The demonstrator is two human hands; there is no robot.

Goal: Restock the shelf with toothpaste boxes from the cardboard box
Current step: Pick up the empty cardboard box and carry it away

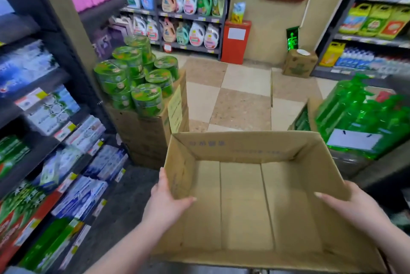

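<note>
Though empty to its bare flaps, clasped in front: cardboard box (241, 207), left grip (165, 201) curled over its left wall, right grip (355, 205) over its right; toothpaste boxes (82, 196) shelved at left. Tiled floor (239, 105) open between green tins (137, 78) and green bottles (363, 118).

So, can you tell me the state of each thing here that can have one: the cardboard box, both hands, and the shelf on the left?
cardboard box: open at the top, empty, held up by both hands
left hand: grips the box's left wall, thumb inside
right hand: grips the box's right wall, thumb inside
shelf: stocked
toothpaste boxes: lying in rows on the shelf, none in the cardboard box
</note>
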